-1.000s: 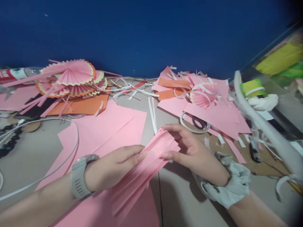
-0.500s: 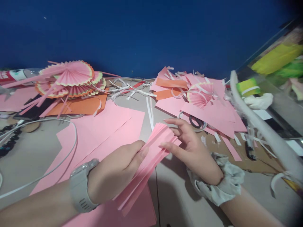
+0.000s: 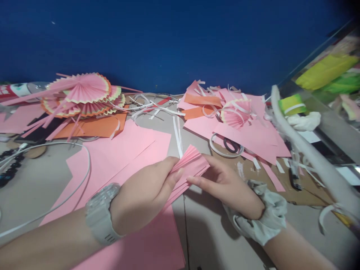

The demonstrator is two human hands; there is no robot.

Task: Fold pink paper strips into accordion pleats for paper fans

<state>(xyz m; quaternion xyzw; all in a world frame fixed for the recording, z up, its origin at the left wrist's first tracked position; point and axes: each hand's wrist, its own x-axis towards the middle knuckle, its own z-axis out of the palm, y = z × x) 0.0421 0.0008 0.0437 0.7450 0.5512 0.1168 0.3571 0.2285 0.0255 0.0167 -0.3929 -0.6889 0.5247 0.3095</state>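
Observation:
My left hand [image 3: 146,195], with a grey watch on the wrist, pinches a pink accordion-folded paper [image 3: 191,163] near its middle. My right hand [image 3: 225,183], with a grey scrunchie on the wrist, holds the same folded paper at its upper end, fingers closed on it from below and beside. The pleats fan out slightly at the top. Flat pink paper sheets [image 3: 123,150] lie under both hands on the grey table.
Finished pink pleated fans [image 3: 84,92] lie stacked at the back left on orange paper [image 3: 95,125]. Pink and orange scraps [image 3: 239,120] with white strips pile up at the back right. A white cable [image 3: 70,165] curves at the left. A white tube [image 3: 303,150] crosses the right side.
Both hands have squeezed the pleated paper into a tighter bundle and lifted it more upright. My left hand has slid up along it toward the right hand.

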